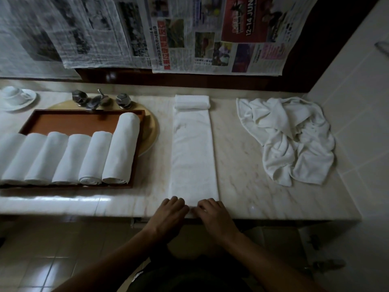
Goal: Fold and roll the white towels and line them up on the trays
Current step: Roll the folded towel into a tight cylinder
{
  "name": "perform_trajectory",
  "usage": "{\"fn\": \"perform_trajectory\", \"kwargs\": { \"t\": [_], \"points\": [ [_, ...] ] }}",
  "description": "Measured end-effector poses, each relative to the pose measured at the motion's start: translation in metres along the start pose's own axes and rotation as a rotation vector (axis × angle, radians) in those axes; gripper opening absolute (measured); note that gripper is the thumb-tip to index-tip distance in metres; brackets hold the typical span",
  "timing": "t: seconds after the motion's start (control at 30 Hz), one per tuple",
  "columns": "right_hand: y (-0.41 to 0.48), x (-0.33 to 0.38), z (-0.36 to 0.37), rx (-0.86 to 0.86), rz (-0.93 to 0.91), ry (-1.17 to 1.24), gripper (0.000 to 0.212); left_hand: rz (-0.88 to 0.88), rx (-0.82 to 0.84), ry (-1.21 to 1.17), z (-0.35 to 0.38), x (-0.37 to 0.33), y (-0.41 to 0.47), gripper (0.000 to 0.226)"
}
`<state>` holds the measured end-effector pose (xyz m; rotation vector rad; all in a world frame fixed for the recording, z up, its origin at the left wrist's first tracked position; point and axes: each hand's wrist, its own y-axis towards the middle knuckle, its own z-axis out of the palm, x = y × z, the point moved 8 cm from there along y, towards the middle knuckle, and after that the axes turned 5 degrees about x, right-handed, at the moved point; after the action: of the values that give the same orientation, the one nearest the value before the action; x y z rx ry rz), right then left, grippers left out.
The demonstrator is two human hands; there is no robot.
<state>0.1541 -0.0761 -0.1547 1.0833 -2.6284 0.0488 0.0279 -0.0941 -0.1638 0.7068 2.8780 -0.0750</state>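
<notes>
Both hands were at the near end of the folded towel [192, 157], which lay flat on the counter [242, 165]. Left hand [171, 211]: fingers curled, tips on the towel's near edge, gripping it. Right hand [213, 212]: same, fingers bent over that edge, just beside the left. Thumbs hidden. The towel ran straight away from the person, with a small roll [192, 101] at its far end. Six rolls [92, 159] lay side by side on the tray [80, 121], left of the towel. A crumpled pile [294, 140] lay to the right, well apart.
</notes>
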Motion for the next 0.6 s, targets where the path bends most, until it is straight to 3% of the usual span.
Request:
{"fn": "perform_trajectory", "kwargs": {
  "t": [0.17, 0.3, 0.4, 0.6],
  "points": [
    [0.005, -0.005, 0.001, 0.076, 0.037, 0.024, 0.034, 0.023, 0.028, -0.051, 0.005, 0.011, -0.002, 0.043],
    [0.012, -0.009, 0.003, 0.147, 0.021, 0.007, 0.041, 0.041, 0.021, -0.09, 0.001, 0.017, 0.001, 0.035],
    [0.016, -0.012, 0.004, 0.203, 0.035, 0.046, 0.04, 0.023, 0.01, -0.144, -0.001, 0.022, 0.003, 0.017],
    [0.025, -0.041, -0.007, 0.309, 0.221, 0.335, 0.033, -0.133, 0.07, -0.318, -0.01, 0.036, 0.012, 0.022]
  ]
}}
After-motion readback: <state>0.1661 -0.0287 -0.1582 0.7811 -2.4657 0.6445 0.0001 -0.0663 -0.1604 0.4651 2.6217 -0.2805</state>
